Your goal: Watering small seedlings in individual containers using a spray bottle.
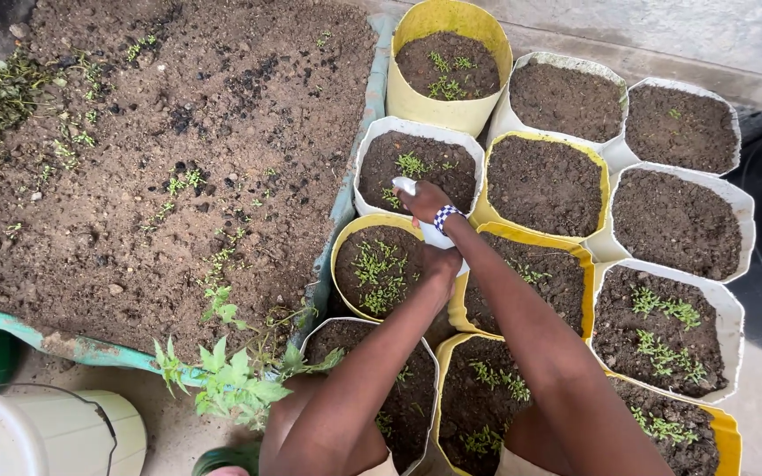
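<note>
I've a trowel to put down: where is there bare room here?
Free: the middle of the big soil bed, between the weeds at its left edge and the containers; also the concrete strip above them. Crowded: the packed containers round both hands.

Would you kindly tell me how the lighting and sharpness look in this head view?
Head view: soft, even daylight, no glare; only faint shadows under the arms; soil bed and seedling pots sharp; right hand and left hand slightly soft.

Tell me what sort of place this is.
Most likely a small home garden or seedling nursery, outdoors on concrete. A large bed of bare soil lies beside cut-open containers filled with soil and tiny seedlings. The right hand holds a small white object over them.
</note>
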